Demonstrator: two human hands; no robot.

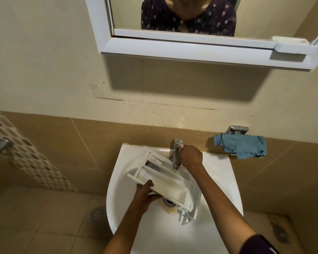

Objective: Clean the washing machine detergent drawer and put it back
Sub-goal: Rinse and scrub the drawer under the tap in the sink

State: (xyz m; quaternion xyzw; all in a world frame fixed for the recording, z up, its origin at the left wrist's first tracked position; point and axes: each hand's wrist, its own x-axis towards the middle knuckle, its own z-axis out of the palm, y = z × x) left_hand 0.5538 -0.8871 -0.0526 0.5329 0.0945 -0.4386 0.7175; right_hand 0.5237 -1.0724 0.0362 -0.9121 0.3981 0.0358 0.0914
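One blue cloth (240, 146) right of tap (176, 151), drawer (165, 182) across sink basin (218, 180).

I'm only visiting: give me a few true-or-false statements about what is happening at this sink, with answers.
1. The left hand grips the detergent drawer over the sink. True.
2. The right hand holds a sponge. False: it grips the tap.
3. The blue cloth lies in the basin. False: it hangs on the wall, right of the tap.
4. A mirror cabinet hangs above the sink. True.
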